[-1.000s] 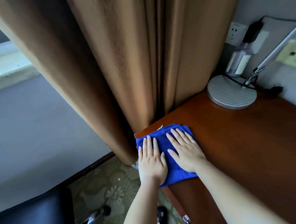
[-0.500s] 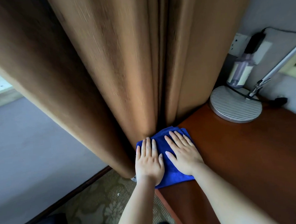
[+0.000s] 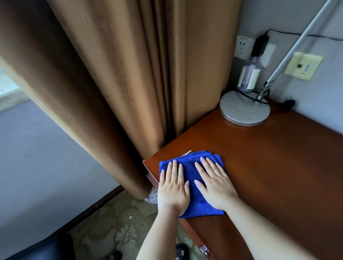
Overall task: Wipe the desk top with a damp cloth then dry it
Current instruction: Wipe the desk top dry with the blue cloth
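Both hands flat, fingers straight: left hand (image 3: 173, 190) & right hand (image 3: 215, 188) press side by side on folded blue cloth (image 3: 191, 175), at desk top (image 3: 275, 174) near-left corner, just beside brown curtain (image 3: 116, 83). Lamp base (image 3: 244, 109) at back.

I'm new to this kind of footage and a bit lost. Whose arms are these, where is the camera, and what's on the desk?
There is no machine: a person wears a camera on the head, looking down at their own arms. The left hand and right hand press flat, fingers straight, on a folded blue cloth at the corner of a wooden desk. Nothing is gripped. Farther back stand a round lamp base and a bottle. A brown curtain hangs beside the desk.
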A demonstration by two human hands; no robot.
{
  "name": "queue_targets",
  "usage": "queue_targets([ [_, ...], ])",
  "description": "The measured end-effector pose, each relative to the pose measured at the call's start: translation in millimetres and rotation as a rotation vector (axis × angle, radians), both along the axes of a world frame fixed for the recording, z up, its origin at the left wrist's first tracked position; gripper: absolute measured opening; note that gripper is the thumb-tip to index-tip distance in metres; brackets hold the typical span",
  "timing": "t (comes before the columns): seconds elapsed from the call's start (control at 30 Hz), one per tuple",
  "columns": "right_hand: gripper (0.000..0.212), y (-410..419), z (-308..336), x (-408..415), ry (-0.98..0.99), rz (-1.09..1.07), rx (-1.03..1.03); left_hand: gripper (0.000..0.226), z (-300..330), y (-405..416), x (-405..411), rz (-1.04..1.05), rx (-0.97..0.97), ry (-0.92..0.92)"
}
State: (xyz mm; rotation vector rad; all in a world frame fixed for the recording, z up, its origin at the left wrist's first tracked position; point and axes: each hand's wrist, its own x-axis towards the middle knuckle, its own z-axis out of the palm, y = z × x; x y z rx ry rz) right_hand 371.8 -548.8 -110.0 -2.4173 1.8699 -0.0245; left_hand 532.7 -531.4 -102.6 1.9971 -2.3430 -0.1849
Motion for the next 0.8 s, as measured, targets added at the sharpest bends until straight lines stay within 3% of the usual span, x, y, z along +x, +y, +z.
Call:
queue_targets([
  [0.27, 0.062, -13.3, -2.7, -8.6, -0.039, 0.008, -0.009, 0.06, -2.9, -18.6, -6.7, -0.014, 0.059, 0.013],
  [0.43, 0.064, -54.5, -0.1, -16.2, -0.04, -0.04, -0.023, 0.085, 7.7, -67.0, -15.1, -0.08, 0.115, 0.019],
  [0.8, 0.084, -137.3, 10.5, -33.0, -0.016, -0.148, 0.034, 0.084, 6.4, -163.8, -35.1, -0.169, 0.093, 0.002],
])
